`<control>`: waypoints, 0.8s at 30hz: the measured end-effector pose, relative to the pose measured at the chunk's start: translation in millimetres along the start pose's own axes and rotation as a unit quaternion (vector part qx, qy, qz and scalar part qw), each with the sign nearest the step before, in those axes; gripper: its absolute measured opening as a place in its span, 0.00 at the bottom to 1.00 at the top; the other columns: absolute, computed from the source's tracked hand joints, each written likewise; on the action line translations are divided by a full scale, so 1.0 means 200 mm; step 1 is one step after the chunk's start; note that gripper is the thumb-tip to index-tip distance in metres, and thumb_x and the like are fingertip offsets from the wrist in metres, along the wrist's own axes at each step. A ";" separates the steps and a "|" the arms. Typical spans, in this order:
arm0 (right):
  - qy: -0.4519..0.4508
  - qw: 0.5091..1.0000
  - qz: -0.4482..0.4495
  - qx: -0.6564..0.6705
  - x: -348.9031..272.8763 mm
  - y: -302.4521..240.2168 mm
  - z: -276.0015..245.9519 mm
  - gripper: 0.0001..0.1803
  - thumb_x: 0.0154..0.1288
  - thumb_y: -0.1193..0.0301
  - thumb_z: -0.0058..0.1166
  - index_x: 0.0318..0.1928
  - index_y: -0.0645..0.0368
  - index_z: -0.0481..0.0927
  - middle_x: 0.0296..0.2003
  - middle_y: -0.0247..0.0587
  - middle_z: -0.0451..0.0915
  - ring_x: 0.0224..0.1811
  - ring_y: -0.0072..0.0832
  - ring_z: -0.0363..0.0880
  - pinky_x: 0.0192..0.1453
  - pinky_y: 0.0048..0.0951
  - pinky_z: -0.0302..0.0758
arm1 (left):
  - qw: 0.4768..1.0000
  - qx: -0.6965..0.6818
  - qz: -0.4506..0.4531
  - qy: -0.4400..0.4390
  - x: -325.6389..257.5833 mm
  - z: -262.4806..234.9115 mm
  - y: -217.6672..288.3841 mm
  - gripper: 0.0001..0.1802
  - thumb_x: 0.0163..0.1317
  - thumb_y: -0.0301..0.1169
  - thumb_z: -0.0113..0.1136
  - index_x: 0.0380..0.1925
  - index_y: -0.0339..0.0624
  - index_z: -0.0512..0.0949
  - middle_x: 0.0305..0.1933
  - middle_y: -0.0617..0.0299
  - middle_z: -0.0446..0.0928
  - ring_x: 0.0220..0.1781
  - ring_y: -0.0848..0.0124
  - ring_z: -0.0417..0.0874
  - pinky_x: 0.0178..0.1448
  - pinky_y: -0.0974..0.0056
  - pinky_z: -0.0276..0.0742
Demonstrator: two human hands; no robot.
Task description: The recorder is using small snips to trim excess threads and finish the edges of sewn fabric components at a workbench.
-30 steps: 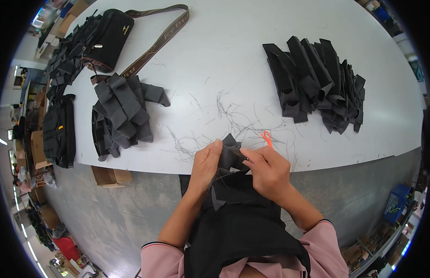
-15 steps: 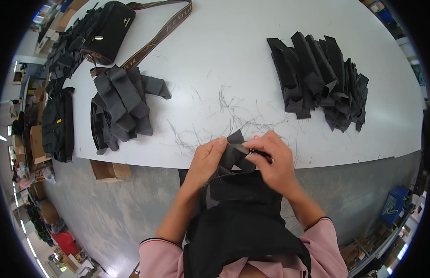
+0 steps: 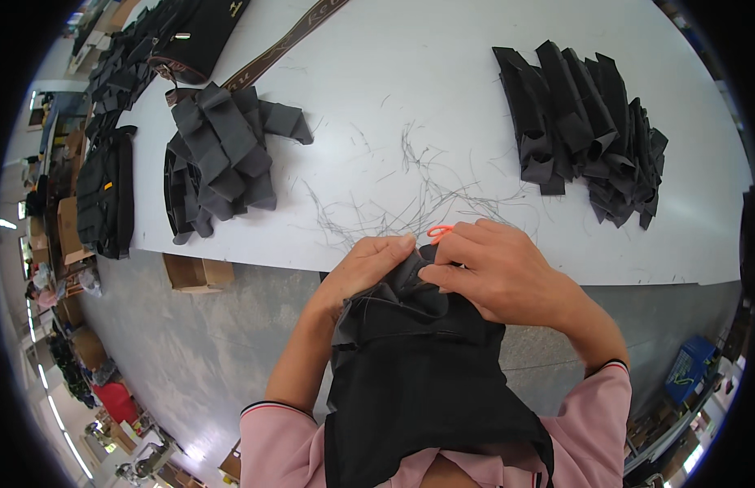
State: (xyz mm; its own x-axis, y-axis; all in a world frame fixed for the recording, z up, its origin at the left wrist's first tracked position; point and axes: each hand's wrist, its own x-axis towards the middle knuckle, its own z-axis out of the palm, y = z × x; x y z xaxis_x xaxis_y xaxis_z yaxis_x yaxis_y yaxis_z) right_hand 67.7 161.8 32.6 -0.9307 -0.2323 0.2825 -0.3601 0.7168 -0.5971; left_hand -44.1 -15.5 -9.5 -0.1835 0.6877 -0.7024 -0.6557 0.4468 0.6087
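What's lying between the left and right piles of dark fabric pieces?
In the head view, loose dark threads lie scattered on the white tabletop between the left pile and the right pile.

Hands [image 3: 365,268] [image 3: 499,272] close together (right one curled); forearms [image 3: 304,354] slant inward.

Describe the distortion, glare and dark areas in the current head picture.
Head view: the table bows along its near edge, and the picture's corners go black; head view: glare whitens a patch of floor at lower left; head view: the dark apron shows little detail.
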 end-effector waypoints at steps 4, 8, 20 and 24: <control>-0.005 1.000 -0.009 0.004 0.00 0.00 0.01 0.09 0.47 0.75 0.55 0.33 0.56 0.77 0.28 0.33 0.70 0.32 0.29 0.72 0.33 0.29 0.68 | 1.000 0.002 0.000 0.000 0.00 -0.01 0.00 0.22 0.67 0.46 0.50 0.28 0.38 0.77 0.25 0.71 0.73 0.27 0.83 0.68 0.32 0.75 0.66; 0.022 0.999 -0.024 -0.003 -0.01 0.01 0.03 0.07 0.48 0.74 0.51 0.31 0.58 0.76 0.31 0.34 0.69 0.34 0.28 0.71 0.33 0.28 0.68 | 1.000 0.001 -0.004 -0.016 0.00 0.00 0.01 0.22 0.67 0.47 0.50 0.29 0.37 0.77 0.26 0.70 0.74 0.27 0.83 0.69 0.32 0.75 0.67; 0.058 0.992 0.064 0.094 -0.07 0.02 0.06 0.09 0.45 0.76 0.60 0.32 0.58 0.79 0.28 0.35 0.70 0.31 0.30 0.73 0.30 0.28 0.69 | 1.000 0.008 -0.012 -0.020 0.01 0.01 0.00 0.21 0.67 0.46 0.50 0.28 0.38 0.78 0.25 0.70 0.74 0.26 0.84 0.69 0.30 0.76 0.66; 0.088 0.980 0.110 0.140 -0.09 -0.03 0.06 0.16 0.41 0.80 0.63 0.37 0.57 0.82 0.26 0.36 0.72 0.26 0.32 0.73 0.29 0.28 0.70 | 1.000 0.028 0.009 -0.008 0.00 0.02 0.02 0.21 0.67 0.46 0.50 0.27 0.38 0.77 0.24 0.71 0.73 0.26 0.84 0.68 0.31 0.75 0.66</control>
State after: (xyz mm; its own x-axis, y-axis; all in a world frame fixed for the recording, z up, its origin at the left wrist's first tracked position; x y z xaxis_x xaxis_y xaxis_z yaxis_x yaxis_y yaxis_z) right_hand 85.2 154.2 22.3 -0.9711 0.0421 0.2349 -0.1789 0.5229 -0.8334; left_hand -43.5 -12.5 -5.7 -0.1826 0.7042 -0.6861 -0.6096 0.4664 0.6409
